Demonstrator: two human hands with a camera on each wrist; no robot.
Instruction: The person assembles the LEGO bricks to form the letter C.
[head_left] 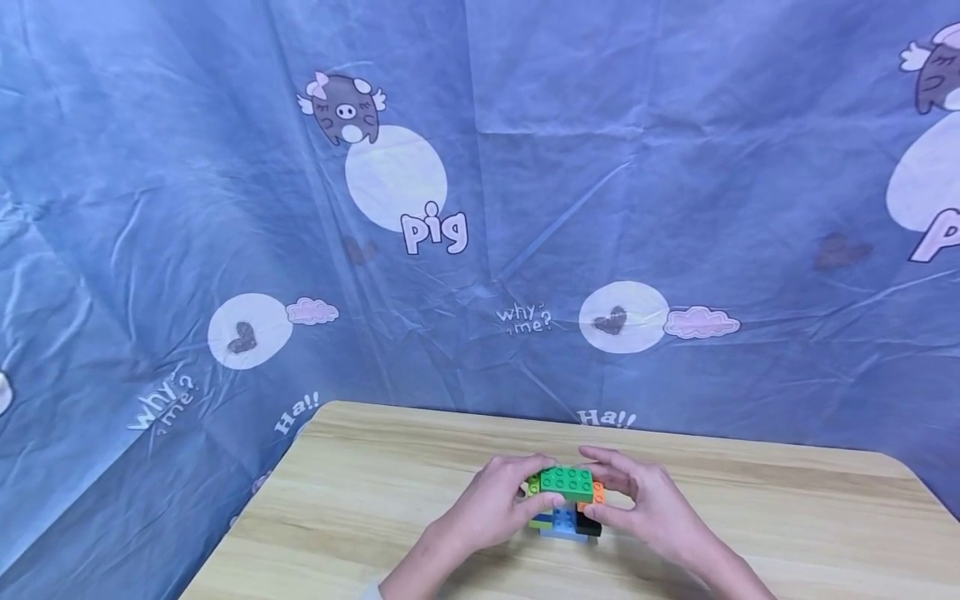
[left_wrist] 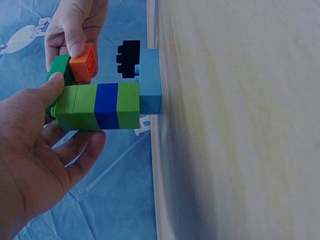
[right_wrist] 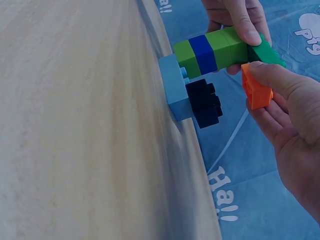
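Note:
A light blue brick (left_wrist: 151, 80) sits on the table as the base of a small build. A column of lime green bricks (left_wrist: 77, 105) with a dark blue brick (left_wrist: 106, 105) between them rises from one end, and a black brick (right_wrist: 203, 102) is fixed at the other. Across the column's top lies a green brick (head_left: 566, 482), jutting out over the black one. My left hand (head_left: 491, 502) holds this green brick at its column end. My right hand (head_left: 651, 506) pinches an orange brick (right_wrist: 256, 87) by the green brick's free end, above the black brick; whether they are joined cannot be told.
The wooden table (head_left: 375, 500) has its far edge behind the build. Beyond it hangs a blue printed cloth (head_left: 525, 208) with pigs, clouds and lettering, which also runs along the left side.

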